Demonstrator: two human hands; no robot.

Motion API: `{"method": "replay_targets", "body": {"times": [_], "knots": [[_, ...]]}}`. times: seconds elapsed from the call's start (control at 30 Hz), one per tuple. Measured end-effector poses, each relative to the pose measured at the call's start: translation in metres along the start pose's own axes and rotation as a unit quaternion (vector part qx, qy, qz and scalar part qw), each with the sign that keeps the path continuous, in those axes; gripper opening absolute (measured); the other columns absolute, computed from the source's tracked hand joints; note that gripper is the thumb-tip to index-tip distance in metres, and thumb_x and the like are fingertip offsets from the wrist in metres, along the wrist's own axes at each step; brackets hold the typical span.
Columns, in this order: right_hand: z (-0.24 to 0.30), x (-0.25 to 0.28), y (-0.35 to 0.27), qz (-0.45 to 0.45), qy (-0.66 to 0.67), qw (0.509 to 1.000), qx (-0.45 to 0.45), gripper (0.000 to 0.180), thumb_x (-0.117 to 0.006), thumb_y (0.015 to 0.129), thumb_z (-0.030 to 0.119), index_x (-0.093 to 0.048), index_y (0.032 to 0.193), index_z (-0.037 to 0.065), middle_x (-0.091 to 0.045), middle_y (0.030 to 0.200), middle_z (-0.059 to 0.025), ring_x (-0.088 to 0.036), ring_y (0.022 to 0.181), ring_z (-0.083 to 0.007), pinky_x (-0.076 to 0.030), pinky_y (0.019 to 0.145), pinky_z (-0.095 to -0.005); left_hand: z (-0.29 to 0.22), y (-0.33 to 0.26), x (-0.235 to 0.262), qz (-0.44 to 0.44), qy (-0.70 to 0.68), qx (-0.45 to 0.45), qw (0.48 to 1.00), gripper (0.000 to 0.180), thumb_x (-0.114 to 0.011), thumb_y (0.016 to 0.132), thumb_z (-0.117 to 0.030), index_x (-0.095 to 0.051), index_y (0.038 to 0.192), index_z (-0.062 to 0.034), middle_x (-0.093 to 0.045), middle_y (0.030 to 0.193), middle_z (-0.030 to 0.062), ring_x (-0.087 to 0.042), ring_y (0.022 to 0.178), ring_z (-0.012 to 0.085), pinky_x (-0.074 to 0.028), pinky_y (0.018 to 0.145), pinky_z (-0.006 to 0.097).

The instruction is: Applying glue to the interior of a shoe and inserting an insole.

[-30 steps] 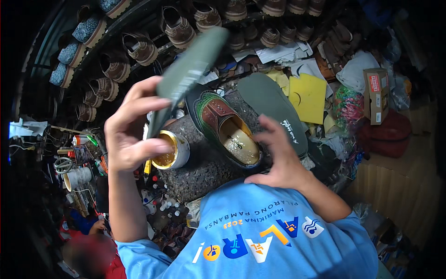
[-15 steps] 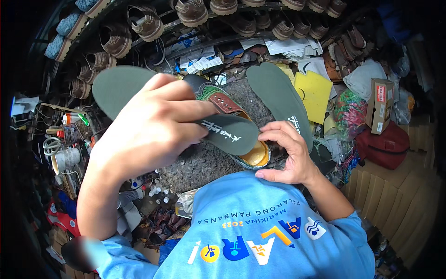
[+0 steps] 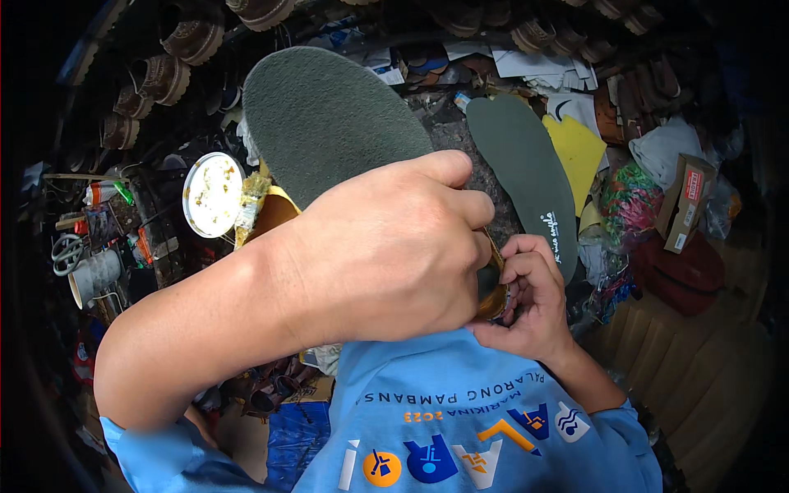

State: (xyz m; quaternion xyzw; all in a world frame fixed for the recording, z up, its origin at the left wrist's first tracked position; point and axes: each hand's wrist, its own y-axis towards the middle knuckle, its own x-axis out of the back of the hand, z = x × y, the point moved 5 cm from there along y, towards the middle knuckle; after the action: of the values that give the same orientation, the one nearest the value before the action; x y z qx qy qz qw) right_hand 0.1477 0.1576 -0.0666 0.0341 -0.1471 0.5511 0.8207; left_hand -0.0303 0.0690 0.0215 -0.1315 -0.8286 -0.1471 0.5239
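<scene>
My left hand (image 3: 394, 246) is closed on a dark green insole (image 3: 329, 123), its broad toe end pointing away to the far left. The narrow end is hidden behind my fingers, over the shoe. Around the heel of that shoe (image 3: 496, 293), with its yellowish lining, my right hand (image 3: 534, 304) curls its fingers. My left hand covers most of the rest of the shoe. A second dark green insole (image 3: 526, 177) with white lettering lies just beyond my right hand, on a rough dark block (image 3: 456, 135).
A glue-spotted white lid (image 3: 212, 195) and a crusted brush (image 3: 251, 205) are at the left, near scissors (image 3: 67, 253) and a white cup (image 3: 94, 275). Yellow sheet material (image 3: 579, 156), a cardboard box (image 3: 686, 201) and a dark red bag (image 3: 678, 275) lie right. Brown shoes (image 3: 160, 80) line the back.
My left hand has moved right and nearer, carrying the insole over the shoe's heel. The lid and brush have come into sight. My right hand has closed more around the heel.
</scene>
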Motion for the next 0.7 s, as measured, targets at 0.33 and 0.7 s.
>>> {"method": "replay_targets", "body": {"times": [0.33, 0.7], "knots": [[-0.004, 0.003, -0.001, 0.009, 0.010, 1.000, 0.006, 0.059, -0.098, 0.056, 0.017, -0.060, 0.099, 0.004, -0.051, 0.120, -0.0119, -0.053, 0.056, -0.0034, -0.049, 0.046, -0.0203, -0.011, 0.007, -0.013, 0.049, -0.010, 0.010, 0.999, 0.010, -0.067, 0.062, -0.024, -0.067, 0.058, -0.0149, -0.063, 0.076, -0.0040, -0.056, 0.083, 0.0187, -0.043, 0.078, 0.032], [0.066, 0.009, 0.016, 0.146, -0.317, 0.872, 0.343, 0.012, -0.073, 0.073, 0.018, -0.065, 0.080, 0.013, -0.055, 0.076, 0.0005, -0.057, 0.078, -0.0209, -0.046, 0.075, -0.0390, -0.020, 0.026, -0.021, 0.124, 0.066, 0.016, 0.990, 0.015, -0.068, 0.074, -0.026, -0.071, 0.060, -0.0204, -0.064, 0.069, -0.0057, -0.060, 0.088, 0.0167, -0.042, 0.087, 0.032]]}}
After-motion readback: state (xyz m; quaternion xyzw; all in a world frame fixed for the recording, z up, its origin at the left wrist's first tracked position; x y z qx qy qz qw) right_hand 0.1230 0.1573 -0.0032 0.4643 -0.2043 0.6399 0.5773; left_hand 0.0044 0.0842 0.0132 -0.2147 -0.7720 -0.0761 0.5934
